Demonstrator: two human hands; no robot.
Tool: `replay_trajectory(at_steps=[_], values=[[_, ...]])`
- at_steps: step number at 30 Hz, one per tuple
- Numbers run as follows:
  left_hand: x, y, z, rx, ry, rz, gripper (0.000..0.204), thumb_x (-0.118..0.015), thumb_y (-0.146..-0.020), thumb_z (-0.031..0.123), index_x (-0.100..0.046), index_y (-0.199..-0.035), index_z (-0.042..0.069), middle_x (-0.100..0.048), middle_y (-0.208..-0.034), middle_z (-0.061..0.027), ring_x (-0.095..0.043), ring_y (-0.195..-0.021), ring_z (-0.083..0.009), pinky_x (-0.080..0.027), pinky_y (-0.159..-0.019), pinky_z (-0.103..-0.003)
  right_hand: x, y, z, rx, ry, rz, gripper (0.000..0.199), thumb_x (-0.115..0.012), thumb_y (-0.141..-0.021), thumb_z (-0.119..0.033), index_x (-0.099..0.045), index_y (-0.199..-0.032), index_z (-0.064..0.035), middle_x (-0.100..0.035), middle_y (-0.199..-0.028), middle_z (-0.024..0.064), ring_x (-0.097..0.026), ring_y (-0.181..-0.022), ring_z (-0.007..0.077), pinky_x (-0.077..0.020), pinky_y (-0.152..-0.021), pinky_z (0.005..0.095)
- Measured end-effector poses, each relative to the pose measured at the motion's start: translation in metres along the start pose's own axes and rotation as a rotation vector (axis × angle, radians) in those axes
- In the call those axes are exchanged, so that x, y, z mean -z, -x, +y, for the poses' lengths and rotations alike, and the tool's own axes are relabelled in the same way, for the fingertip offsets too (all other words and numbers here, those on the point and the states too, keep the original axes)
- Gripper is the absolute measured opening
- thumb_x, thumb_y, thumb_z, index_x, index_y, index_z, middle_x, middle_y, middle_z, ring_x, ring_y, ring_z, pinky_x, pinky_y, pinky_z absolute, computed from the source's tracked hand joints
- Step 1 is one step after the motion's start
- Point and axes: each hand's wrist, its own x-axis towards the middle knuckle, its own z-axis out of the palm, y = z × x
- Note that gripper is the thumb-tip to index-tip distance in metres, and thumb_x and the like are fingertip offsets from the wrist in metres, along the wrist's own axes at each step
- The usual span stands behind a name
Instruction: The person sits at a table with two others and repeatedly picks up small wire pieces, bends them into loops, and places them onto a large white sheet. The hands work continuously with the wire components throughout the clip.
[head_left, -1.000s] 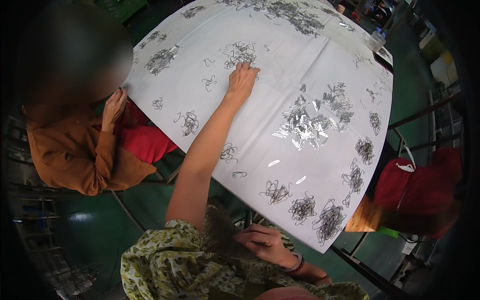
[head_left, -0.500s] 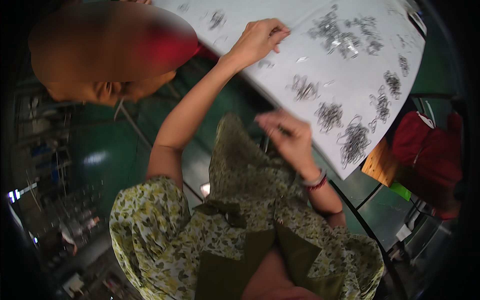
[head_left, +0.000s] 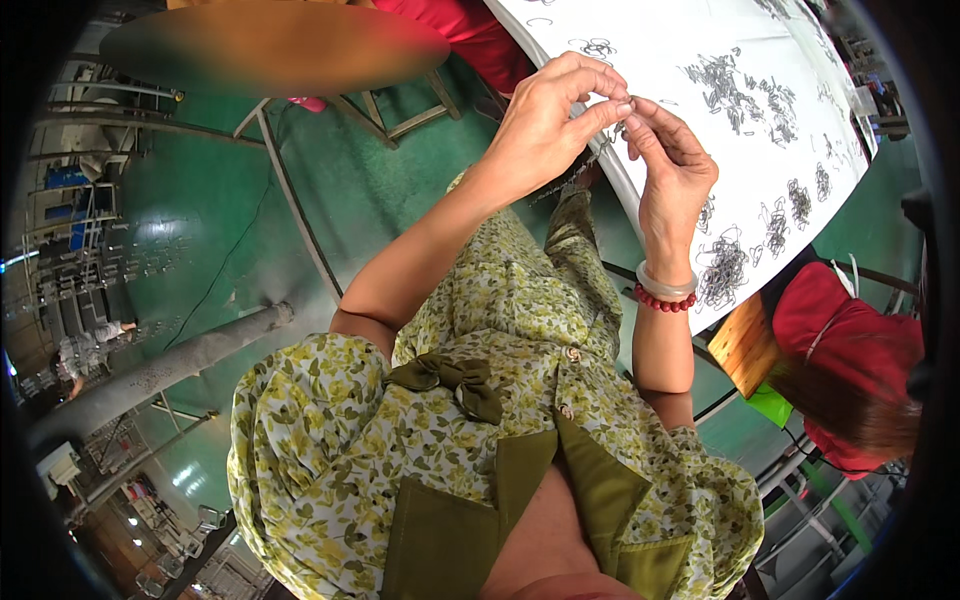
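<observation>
My left hand and my right hand meet over the near edge of the white table, fingertips almost touching. Thumb and fingers of each hand are pinched together. A small dark bit shows just under the fingertips; its kind is too small to tell. On the table beyond lies a broad heap of small dark pieces. Closer to my right wrist is a pile of thin dark loops, with smaller piles farther along the right edge. A few loose loops lie beyond my left hand.
A person in red sits at the right, beside a wooden seat. Another person's red sleeve is at the table's far left, near a wooden stool. Metal bars stand on the green floor.
My right hand has risen from beside the table to meet my left hand. The left hand has moved slightly right and down, and the whole view has shifted.
</observation>
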Motion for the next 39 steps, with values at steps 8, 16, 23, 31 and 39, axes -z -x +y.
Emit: replay_trajectory(at_steps=[8, 16, 23, 31, 39], values=[[-0.008, 0.001, -0.009, 0.046, 0.098, 0.163, 0.018, -0.066, -0.09, 0.012, -0.066, -0.101, -0.001, -0.065, -0.1, -0.0061, -0.062, -0.084, -0.0103, -0.052, -0.074, -0.024, -0.017, -0.009, 0.003, 0.185, 0.092, 0.046, 0.019, -0.069, -0.082, 0.004, -0.071, -0.101, 0.0008, -0.07, -0.09, 0.0047, -0.06, -0.073, 0.007, -0.0492, -0.067, 0.0202], [0.001, -0.001, -0.005, 0.121, 0.336, 0.309, 0.021, -0.066, -0.089, 0.016, -0.064, -0.097, -0.002, -0.067, -0.086, -0.008, -0.061, -0.078, -0.0123, -0.05, -0.07, -0.028, -0.033, -0.017, 0.007, 0.45, 0.261, -0.093, 0.027, -0.068, -0.082, 0.004, -0.07, -0.108, -0.0031, -0.07, -0.089, 0.0052, -0.063, -0.076, 0.0079, -0.0509, -0.071, 0.0221], [0.048, -0.029, 0.018, -0.036, 0.42, 0.243, 0.014, -0.055, -0.096, 0.009, -0.059, -0.105, -0.001, -0.066, -0.093, -0.0058, -0.06, -0.082, -0.0095, -0.05, -0.077, -0.023, -0.029, -0.042, -0.016, 0.591, 0.313, -0.129, 0.042, -0.069, -0.082, 0.0, -0.062, -0.122, -0.0063, -0.069, -0.106, 0.0091, -0.066, -0.086, 0.0111, -0.0549, -0.072, 0.0242], [0.134, -0.046, 0.093, -0.47, 0.192, 0.392, 0.012, -0.06, -0.093, 0.007, -0.06, -0.103, 0.0, -0.069, -0.093, -0.0105, -0.063, -0.082, -0.0111, -0.05, -0.075, -0.023, 0.016, -0.063, 0.004, 0.349, 0.55, -0.176, 0.024, -0.061, -0.089, -0.003, -0.069, -0.112, -0.0073, -0.07, -0.103, 0.0077, -0.066, -0.09, 0.0121, -0.053, -0.075, 0.0254], [0.209, -0.032, 0.126, -0.639, 0.008, 0.583, 0.019, -0.062, -0.091, 0.005, -0.062, -0.108, -0.002, -0.068, -0.097, -0.0098, -0.066, -0.088, -0.0153, -0.054, -0.078, -0.026, -0.011, -0.092, 0.154, 0.165, 0.799, -0.735, 0.025, -0.056, -0.087, 0.0, -0.067, -0.109, 0.0001, -0.07, -0.103, 0.0144, -0.067, -0.096, 0.0282, -0.0516, -0.083, 0.0327]])
